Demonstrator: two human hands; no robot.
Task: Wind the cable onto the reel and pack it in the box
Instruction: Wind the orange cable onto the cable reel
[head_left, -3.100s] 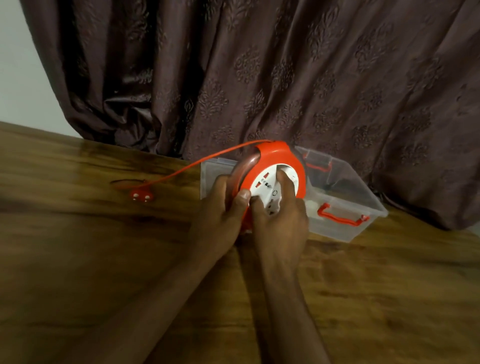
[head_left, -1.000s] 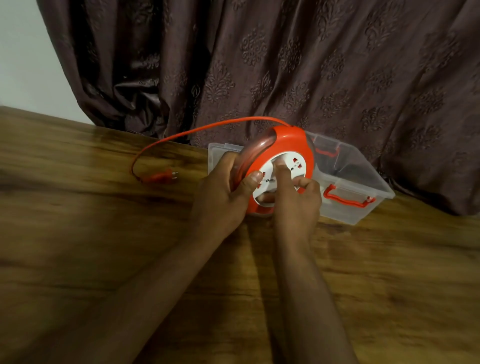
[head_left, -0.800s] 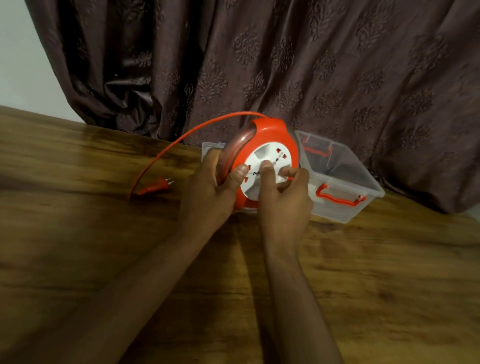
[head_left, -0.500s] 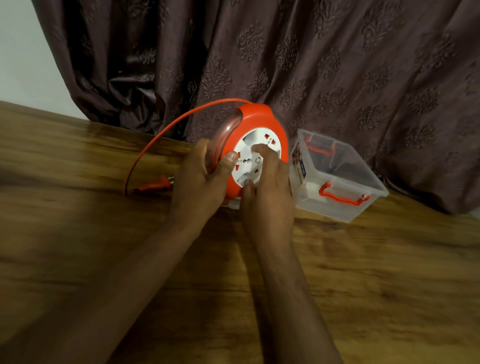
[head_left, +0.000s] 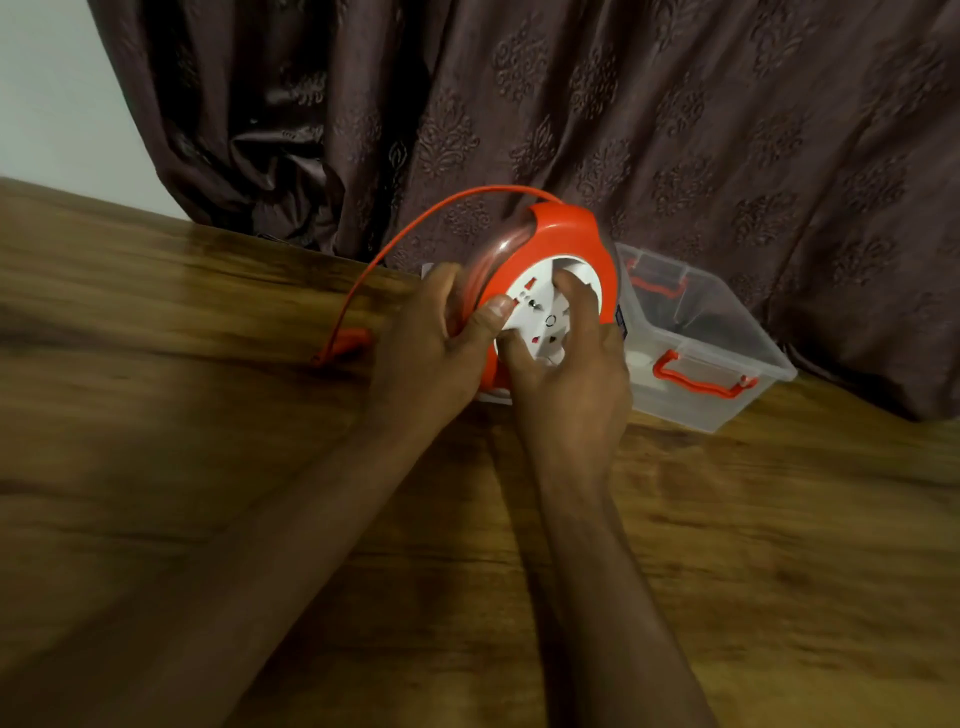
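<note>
The orange cable reel (head_left: 558, 244) stands on its edge on the wooden table (head_left: 171, 447), just in front of the clear plastic box (head_left: 727, 343). It looks like rigid, smooth plastic, probably light, so the rim is the safe place to hold. The left hand (head_left: 434, 345) clasps the rim, thumb on the front. The right hand (head_left: 574, 374) presses curled fingers on the white socket plate (head_left: 545, 317), wrist bent up. The thin orange cable (head_left: 410, 228) seems springy; its plug (head_left: 345, 345) lies on the table nearby.
</note>
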